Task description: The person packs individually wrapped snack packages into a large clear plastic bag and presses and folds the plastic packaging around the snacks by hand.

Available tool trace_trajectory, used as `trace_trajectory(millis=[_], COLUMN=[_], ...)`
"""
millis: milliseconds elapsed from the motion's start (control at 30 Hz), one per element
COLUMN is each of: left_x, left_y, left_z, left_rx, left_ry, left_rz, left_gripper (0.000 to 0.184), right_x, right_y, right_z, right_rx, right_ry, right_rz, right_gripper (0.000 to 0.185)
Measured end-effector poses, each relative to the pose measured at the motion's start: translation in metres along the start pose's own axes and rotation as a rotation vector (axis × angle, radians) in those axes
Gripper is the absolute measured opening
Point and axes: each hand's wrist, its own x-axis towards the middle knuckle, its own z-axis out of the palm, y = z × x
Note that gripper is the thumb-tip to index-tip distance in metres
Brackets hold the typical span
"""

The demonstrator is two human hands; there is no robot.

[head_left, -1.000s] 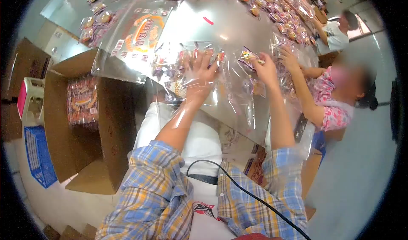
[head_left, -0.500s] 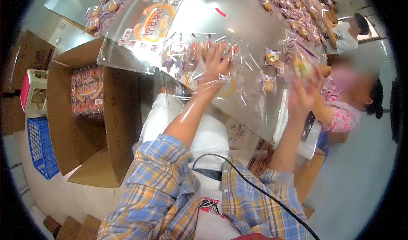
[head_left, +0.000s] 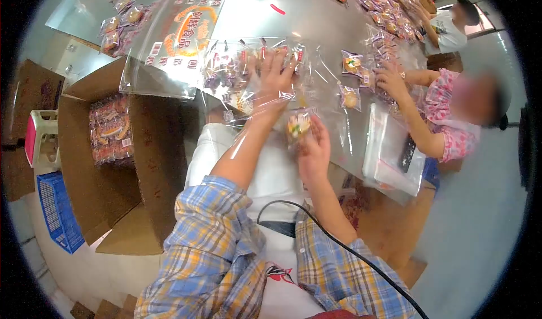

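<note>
Where the left hand (head_left: pixel 274 84) lay: inside a clear bag (head_left: pixel 240 101), spread over a row of packets (head_left: pixel 223 64); whether it gripped any could not be told;
What the right hand (head_left: pixel 315 148) gripped: one snack packet (head_left: pixel 297 126), by its side, near the left hand;
Loose packets (head_left: pixel 352 64): lay on the metal table (head_left: pixel 313 22), near a co-worker's hand (head_left: pixel 390 80);
Cardboard box (head_left: pixel 155 161): held a filled bag (head_left: pixel 110 129).

"How many stools (head_left: pixel 40 126)?"
"One, plus one blue crate (head_left: pixel 66 220)."
"Co-workers (head_left: pixel 443 96)?"
"Two."
"Snack packets (head_left: pixel 297 127) in the right hand (head_left: pixel 316 148)?"
"One shows."
"And scattered across the table (head_left: pixel 319 28)?"
"Too many to count."
</note>
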Motion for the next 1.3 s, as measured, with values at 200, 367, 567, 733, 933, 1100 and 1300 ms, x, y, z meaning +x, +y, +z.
trace_trajectory(millis=[200,367,567,733,933,1100,1300], left_x=[0.001,0.002,0.0,0.005,0.001,0.001,0.001], left_y=[-0.006,-0.002,-0.001,-0.004,0.0,0.0,0.001], left_z=[0.009,0.003,-0.001,0.004,0.005,0.005,0.001], left_rx=[0.042,0.026,0.008,0.043,-0.043,-0.054,0.045], left_ry=[0.065,0.05,-0.002,0.108,0.089,0.11,0.059], left_rz=[0.007,-0.009,-0.025,0.012,-0.032,0.001,0.056], left_gripper=[0.046,0.046,0.039,0.035,0.038,0.033,0.032], right_x=[0.046,0.079,0.131,0.149,0.161,0.172,0.167], right_y=[-0.007,-0.001,0.024,0.032,0.028,0.026,0.007], right_z=[0.053,0.055,0.066,0.052,0.045,0.044,0.047], right_rx=[0.084,0.009,-0.209,-0.437,-0.328,-0.533,-0.681], right_ry=[0.18,0.262,0.389,0.261,0.168,0.167,0.168], right_rz=[-0.31,-0.565,-0.832,-0.616,-0.619,-0.598,-0.567], right_gripper=[0.039,0.038,0.042,0.042,0.036,0.037,0.038])
